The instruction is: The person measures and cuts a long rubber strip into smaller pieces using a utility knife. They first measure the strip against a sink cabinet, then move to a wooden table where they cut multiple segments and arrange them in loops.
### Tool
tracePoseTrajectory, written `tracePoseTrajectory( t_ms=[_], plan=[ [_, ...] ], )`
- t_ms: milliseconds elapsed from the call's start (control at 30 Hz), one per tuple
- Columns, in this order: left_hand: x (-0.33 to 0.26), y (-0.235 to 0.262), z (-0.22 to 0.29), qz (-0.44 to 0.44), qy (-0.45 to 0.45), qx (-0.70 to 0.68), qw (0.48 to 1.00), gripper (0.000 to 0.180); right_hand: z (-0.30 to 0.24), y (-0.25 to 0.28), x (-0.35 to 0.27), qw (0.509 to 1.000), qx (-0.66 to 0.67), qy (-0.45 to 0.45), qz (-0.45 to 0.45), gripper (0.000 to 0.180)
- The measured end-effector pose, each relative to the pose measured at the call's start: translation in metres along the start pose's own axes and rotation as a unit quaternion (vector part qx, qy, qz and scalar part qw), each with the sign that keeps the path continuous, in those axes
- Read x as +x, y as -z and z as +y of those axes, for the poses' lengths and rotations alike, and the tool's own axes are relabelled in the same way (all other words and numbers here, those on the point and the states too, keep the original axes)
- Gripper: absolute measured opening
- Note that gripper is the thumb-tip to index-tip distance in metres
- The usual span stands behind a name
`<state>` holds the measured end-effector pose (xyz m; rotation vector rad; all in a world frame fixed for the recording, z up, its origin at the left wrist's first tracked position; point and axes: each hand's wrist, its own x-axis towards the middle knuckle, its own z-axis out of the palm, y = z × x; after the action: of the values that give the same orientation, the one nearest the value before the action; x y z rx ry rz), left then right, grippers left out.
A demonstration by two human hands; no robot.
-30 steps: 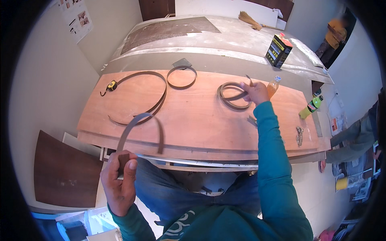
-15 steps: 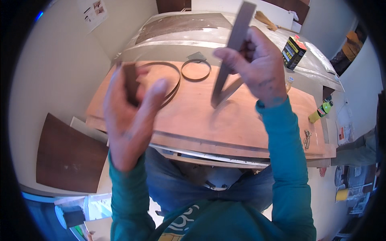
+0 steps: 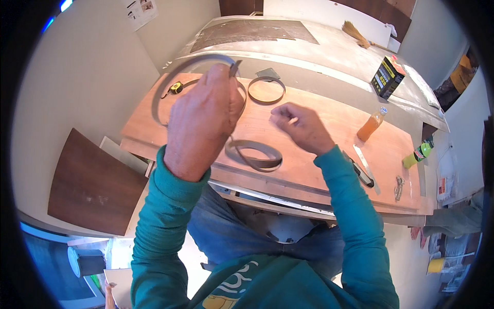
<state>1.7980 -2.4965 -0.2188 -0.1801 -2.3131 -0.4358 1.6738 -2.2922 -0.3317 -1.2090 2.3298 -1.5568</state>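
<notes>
Raised over the left part of the plywood board [image 3: 319,170], my left hand [image 3: 206,113] is closed on a thin brown edging strip [image 3: 198,59]. The strip arches in a loop to the left of the fist, and a short end pokes out above the fingers. My right hand [image 3: 302,127] hovers above the middle of the board, its fingers curled in with nothing visible in them. Between the hands and nearer me lies a loose coil of strip [image 3: 267,164]; whether it joins the held strip is hidden. A smaller strip ring [image 3: 266,101] sits beyond, and another loop is partly behind my left hand.
A yellow-black tape measure [image 3: 176,87] lies at the board's left. Toward the right are an orange-filled bottle [image 3: 370,126], a utility knife [image 3: 362,174], a metal blade [image 3: 366,162], keys [image 3: 399,188] and a green bottle [image 3: 417,155]. Behind stand a black-yellow can [image 3: 388,77] and a broom [image 3: 355,33].
My left hand has risen and swung right, now closed around a strip. My right hand has let go of its strip and dropped lower. A coil now lies on the board near me.
</notes>
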Motion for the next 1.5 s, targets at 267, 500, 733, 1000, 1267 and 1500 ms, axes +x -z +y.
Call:
tracePoseTrajectory(
  t_ms=[267, 500, 733, 1000, 1267, 1500],
  plan=[
    [0.001, 0.013, -0.019, 0.046, -0.041, 0.013, 0.998, 0.013, 0.016, -0.097, -0.023, 0.905, -0.051, -0.099, -0.41, 0.065],
    [-0.052, 0.087, -0.084, 0.156, 0.077, 0.038, 0.984, 0.034, 0.005, -0.061, -0.048, 0.859, 0.406, -0.31, 0.032, 0.027],
    [-0.226, 0.177, -0.192, 0.168, -0.088, 0.421, 0.887, 0.043, 0.03, 0.104, -0.068, 0.555, 0.746, -0.019, 0.368, 0.024],
    [-0.346, 0.222, -0.38, 0.297, 0.392, 0.165, 0.855, 0.086, 0.012, 0.118, -0.137, 0.885, 0.419, -0.203, -0.017, 0.038],
    [-0.244, 0.257, -0.344, 0.508, 0.316, 0.153, 0.787, 0.049, 0.085, 0.134, -0.129, 0.893, 0.263, -0.356, -0.074, 0.034],
    [-0.149, 0.201, -0.175, 0.582, 0.255, 0.032, 0.771, 0.042, 0.159, 0.164, -0.05, 0.936, -0.035, -0.306, -0.169, 0.037]
  ],
)
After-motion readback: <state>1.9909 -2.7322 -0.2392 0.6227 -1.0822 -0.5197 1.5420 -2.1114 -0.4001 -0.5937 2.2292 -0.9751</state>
